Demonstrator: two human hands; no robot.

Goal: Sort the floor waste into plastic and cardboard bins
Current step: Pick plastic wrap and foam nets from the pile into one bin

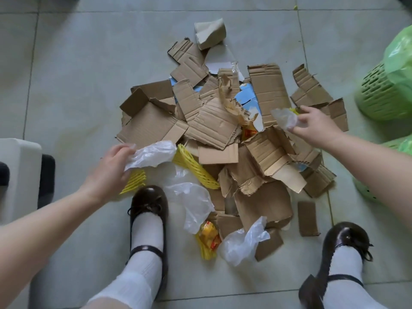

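Note:
A heap of torn brown cardboard pieces (214, 121) lies on the tiled floor, mixed with clear plastic bags (196, 204), yellow foam netting (196, 168) and yellow wrappers (209, 237). My left hand (111, 168) grips a crumpled white plastic bag (153, 153) at the heap's near left edge, with a piece of yellow netting (134, 180) under its fingers. Over the heap's right side, my right hand (314, 126) pinches a small clear plastic scrap (284, 118).
A green perforated bin (379, 92) lined with a green bag stands at the right; a second green bin (365, 190) shows below it. A white and black object (20, 175) sits at the left edge. My two brown shoes (149, 210) stand before the heap.

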